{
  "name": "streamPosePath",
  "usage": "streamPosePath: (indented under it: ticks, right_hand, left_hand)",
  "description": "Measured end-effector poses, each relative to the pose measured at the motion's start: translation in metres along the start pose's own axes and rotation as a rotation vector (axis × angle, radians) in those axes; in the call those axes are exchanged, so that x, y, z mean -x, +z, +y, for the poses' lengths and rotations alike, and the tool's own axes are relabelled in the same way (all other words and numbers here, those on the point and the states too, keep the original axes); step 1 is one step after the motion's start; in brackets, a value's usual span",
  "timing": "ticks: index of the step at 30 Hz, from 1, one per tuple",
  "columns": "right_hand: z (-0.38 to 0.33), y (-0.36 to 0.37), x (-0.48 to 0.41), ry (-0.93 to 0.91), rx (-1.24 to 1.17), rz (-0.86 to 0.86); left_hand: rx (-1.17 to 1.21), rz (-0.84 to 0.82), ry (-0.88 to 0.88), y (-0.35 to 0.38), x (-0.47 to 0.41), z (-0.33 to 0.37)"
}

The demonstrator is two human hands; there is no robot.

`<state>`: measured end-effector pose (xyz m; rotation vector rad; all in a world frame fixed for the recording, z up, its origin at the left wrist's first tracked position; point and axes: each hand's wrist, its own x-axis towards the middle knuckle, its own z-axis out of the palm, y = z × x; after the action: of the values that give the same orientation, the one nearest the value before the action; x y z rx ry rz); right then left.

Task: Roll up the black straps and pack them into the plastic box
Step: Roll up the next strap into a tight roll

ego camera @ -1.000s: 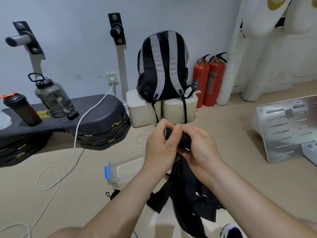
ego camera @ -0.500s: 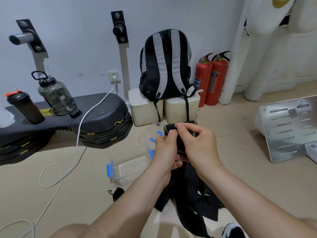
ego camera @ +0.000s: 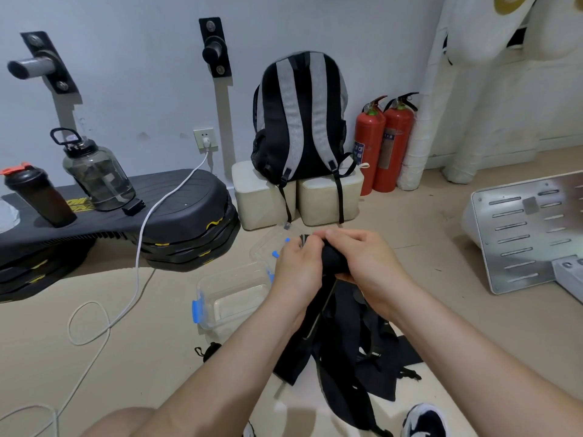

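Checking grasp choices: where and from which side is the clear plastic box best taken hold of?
Probably the plastic box by its near long rim, from above. It stands open and upright, so that wall can be pinched. Its right end sits behind the left hand.

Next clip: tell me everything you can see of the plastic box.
The plastic box is a clear, rectangular tub of stiff-looking plastic with blue latches at both short ends. It sits upright on the floor, open, with nothing visible inside. Its clear lid, with blue clips, lies just behind it. The left hand, gripping the strap, covers the box's right end in this view; whether they touch cannot be told.
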<state>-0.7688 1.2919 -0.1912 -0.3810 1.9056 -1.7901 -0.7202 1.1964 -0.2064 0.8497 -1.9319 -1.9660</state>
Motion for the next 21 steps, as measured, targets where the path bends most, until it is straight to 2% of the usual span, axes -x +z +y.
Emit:
streamPosePath:
  ticks: [2, 5, 6, 9, 11, 14, 17, 21]
  right_hand:
    - [0.003, 0.005, 0.002, -0.028, -0.082, 0.086]
    - [-0.004, 0.007, 0.003, 0.003, -0.322, 0.116]
    - [-0.007, 0.005, 0.003, 0.017, -0.385, 0.117]
    - [-0.014, -0.006, -0.002, 0.062, -0.502, 0.143]
    - [-0.014, -0.011, -0.003, 0.105, -0.503, 0.122]
    - [-0.01, -0.009, -0.003, 0.155, -0.488, 0.108]
    - [-0.006, -0.001, 0.0, 0.14, -0.564, 0.103]
    - [-0.005, 0.005, 0.006, 0.003, -0.466, 0.093]
  left_hand:
    - [-0.035, -0.011, 0.03, 0.001, 0.003, 0.001]
    - [-0.063, 0.054, 0.155, -0.001, 0.007, 0.004]
    - [-0.049, 0.01, 0.217, -0.002, 0.007, 0.006]
    - [-0.009, -0.287, 0.34, -0.012, 0.007, 0.013]
    - [-0.041, -0.333, 0.385, -0.018, 0.005, 0.015]
    - [-0.077, -0.208, 0.453, -0.014, 0.003, 0.009]
    - [-0.099, -0.009, 0.457, -0.003, -0.002, 0.001]
    - [-0.044, 0.064, 0.328, 0.003, -0.002, -0.001]
